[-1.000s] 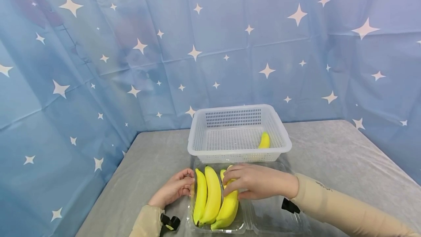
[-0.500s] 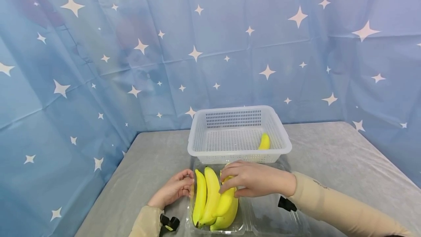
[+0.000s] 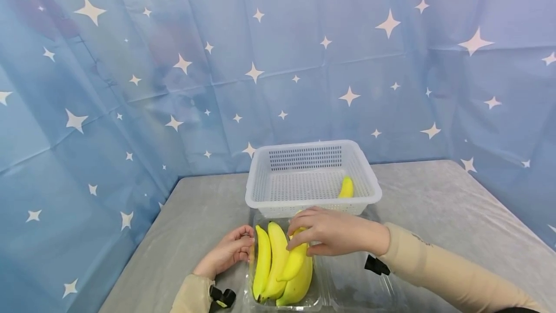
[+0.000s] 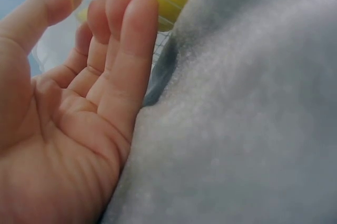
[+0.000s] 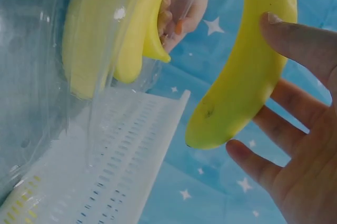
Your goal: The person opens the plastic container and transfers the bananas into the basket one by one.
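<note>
The light is bright and soft everywhere, with only faint shadows under the white basket (image 3: 312,177) on the bench (image 3: 434,206). The head view is sharp in the middle, but straight lines bend near its edges. The left wrist view is very close and fuzzy, with the bench cloth all blurred. In the right wrist view the clear plastic box (image 5: 47,77) shines and blurs what sits behind it.

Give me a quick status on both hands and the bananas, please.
Right hand grips one banana, raised above the clear tray. Left hand steadies tray edge. White basket just behind, unobstructed.
</note>
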Tool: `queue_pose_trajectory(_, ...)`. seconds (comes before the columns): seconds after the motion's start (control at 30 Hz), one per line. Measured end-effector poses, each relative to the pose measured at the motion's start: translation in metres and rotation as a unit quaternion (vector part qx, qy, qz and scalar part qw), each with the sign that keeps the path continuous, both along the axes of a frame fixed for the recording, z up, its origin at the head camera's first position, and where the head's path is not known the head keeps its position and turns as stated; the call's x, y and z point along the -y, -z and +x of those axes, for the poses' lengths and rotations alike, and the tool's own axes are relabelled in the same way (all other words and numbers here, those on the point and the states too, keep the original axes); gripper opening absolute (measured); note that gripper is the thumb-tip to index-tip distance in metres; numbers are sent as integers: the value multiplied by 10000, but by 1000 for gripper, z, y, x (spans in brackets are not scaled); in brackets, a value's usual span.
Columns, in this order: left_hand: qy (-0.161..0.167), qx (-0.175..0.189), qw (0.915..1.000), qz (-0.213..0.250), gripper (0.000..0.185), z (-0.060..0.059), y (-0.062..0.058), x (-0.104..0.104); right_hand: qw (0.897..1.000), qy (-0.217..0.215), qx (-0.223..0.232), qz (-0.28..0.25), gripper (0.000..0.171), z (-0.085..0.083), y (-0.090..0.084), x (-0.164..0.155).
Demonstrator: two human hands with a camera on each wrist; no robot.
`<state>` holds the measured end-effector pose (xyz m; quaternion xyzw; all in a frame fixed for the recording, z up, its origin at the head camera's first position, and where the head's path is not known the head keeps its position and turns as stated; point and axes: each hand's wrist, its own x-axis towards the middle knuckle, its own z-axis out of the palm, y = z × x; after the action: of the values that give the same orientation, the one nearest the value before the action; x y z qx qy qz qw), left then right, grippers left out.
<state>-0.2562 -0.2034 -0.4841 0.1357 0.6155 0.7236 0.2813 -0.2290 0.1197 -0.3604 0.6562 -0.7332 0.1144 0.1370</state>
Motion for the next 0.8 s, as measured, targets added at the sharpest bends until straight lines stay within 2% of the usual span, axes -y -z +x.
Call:
queue_pose_trajectory(0.2, 30, 78, 10000, -37, 9, 2, 0, 0, 9999, 19, 50, -85, 44, -1, -3, -2)
queue_pose_trajectory(0.8, 43, 116, 9999, -32, 9, -1, -1, 0, 9991, 119, -268, -321, 48, -5, -21, -9)
